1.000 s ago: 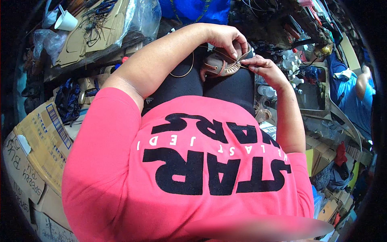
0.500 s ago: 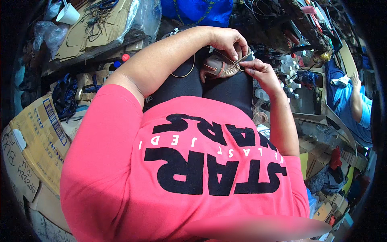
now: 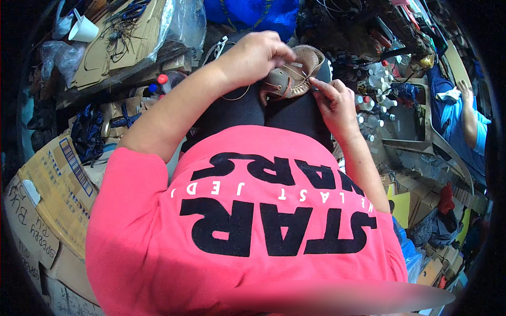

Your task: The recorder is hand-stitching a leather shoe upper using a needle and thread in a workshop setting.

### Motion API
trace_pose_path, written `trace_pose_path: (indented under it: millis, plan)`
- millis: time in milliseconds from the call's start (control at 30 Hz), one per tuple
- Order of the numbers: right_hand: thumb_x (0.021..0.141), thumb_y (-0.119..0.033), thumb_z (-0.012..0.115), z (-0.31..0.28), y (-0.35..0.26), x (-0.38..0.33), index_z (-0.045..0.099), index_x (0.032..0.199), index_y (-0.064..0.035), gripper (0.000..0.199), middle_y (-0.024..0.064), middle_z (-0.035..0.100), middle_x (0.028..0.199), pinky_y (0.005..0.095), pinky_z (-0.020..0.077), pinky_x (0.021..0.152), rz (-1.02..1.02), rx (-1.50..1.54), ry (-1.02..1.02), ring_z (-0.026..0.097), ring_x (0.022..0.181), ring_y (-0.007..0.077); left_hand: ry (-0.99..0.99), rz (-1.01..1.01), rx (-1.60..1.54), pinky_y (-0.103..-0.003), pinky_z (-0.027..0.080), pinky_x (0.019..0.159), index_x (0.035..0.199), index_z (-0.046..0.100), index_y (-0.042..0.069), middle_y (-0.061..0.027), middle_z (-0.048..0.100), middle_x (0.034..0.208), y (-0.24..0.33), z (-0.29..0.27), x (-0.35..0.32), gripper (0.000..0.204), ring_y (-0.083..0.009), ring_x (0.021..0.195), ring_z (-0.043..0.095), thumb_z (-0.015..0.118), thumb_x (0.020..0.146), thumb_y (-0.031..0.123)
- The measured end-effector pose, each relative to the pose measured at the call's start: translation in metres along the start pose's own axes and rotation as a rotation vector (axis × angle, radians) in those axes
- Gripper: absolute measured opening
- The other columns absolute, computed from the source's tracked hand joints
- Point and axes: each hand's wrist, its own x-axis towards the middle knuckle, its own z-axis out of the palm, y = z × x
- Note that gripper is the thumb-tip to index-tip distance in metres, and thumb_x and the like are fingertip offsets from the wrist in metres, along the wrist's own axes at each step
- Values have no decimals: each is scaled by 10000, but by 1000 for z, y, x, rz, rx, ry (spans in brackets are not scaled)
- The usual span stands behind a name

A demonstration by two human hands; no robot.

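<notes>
A brown leather shoe (image 3: 284, 80) with a gathered, stitched toe seam rests across my black-trousered thighs. Tan cord runs through the shoe, and a loop of the cord (image 3: 238, 98) hangs over my left thigh. At the shoe's far left side is my left hand (image 3: 258, 54), slightly blurred, its fingers curled together around what looks like the cord drawn from the seam. My right hand (image 3: 337, 102) is at the shoe's right edge, index fingertip on the seam where the cord comes out, thumb tucked below and gripping that edge.
Flat cardboard pieces with dark cords (image 3: 113, 52) lie at the upper left beside a white cup (image 3: 83, 29). A blue bag (image 3: 253, 13) stands ahead. Several plastic bottles (image 3: 374, 105) are to my right, and a person in blue (image 3: 464, 124) is farther right. Cardboard boxes (image 3: 58, 184) crowd the left.
My left hand has moved left, away from the seam, and the cord now stretches across the shoe opening. My right hand stays at the shoe's right edge, slightly lower.
</notes>
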Motion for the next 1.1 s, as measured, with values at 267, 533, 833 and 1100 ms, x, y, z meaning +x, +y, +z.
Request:
trace_pose_path:
  millis: [267, 533, 833, 1100]
  plan:
    - [813, -79, 616, -4, 1, 3, 668, 1078, -155, 281, 52, 543, 832, 328, 424, 755, 131, 180, -92, 551, 814, 209, 19, -75, 434, -354, 449, 677, 851, 712, 138, -67, 564, 758, 4, 14, -6, 129, -243, 814, 569, 680, 731, 101]
    - [773, 98, 491, -7, 40, 21, 682, 1083, -131, 430, 35, 480, 851, 242, 425, 809, 208, 547, -279, 506, 835, 139, -15, 21, 6, -335, 436, 667, 894, 736, 199, -57, 512, 740, -16, 28, 7, 226, -224, 748, 526, 673, 716, 74]
    - [846, 47, 512, -11, 39, 29, 693, 1049, -125, 322, 41, 508, 914, 244, 422, 828, 236, 597, -319, 521, 885, 149, -78, -14, 20, -336, 425, 675, 910, 736, 216, -57, 481, 727, -19, 33, 7, 249, -226, 744, 502, 662, 719, 74]
    - [868, 12, 530, -12, 39, 30, 695, 1053, -131, 286, 36, 507, 919, 244, 423, 841, 240, 593, -332, 527, 901, 143, -97, -2, -4, -336, 413, 663, 915, 735, 217, -59, 474, 718, -19, 33, 8, 245, -222, 741, 494, 667, 722, 83]
